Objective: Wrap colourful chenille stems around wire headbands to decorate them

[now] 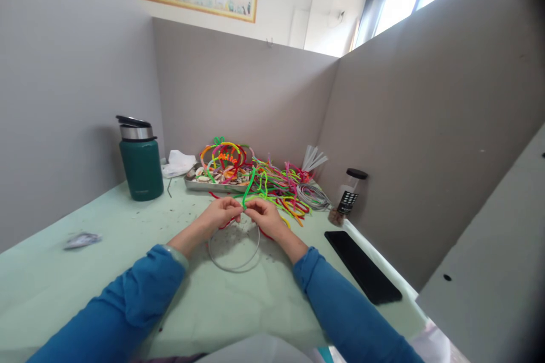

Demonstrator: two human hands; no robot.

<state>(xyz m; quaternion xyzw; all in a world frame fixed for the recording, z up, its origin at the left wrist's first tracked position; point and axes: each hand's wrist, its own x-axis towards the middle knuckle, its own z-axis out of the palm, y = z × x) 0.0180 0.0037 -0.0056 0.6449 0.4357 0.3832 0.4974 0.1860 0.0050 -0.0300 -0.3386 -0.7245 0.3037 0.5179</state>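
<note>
Fingers of our left hand [222, 213] and our right hand [264, 214] pinch the low end of a green fuzzy stick [249, 188], which stands up between them. A thin grey ring [235, 271] shows just below our hands, but we can't tell if it touches the stick. We think one hand should hold still while the other makes small, tight turns, so nothing slips.

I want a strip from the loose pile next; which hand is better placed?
Probably right: the right hand is nearer the loose pile. The left hand pinches the green strip too, so it could likely hold that alone.
</note>
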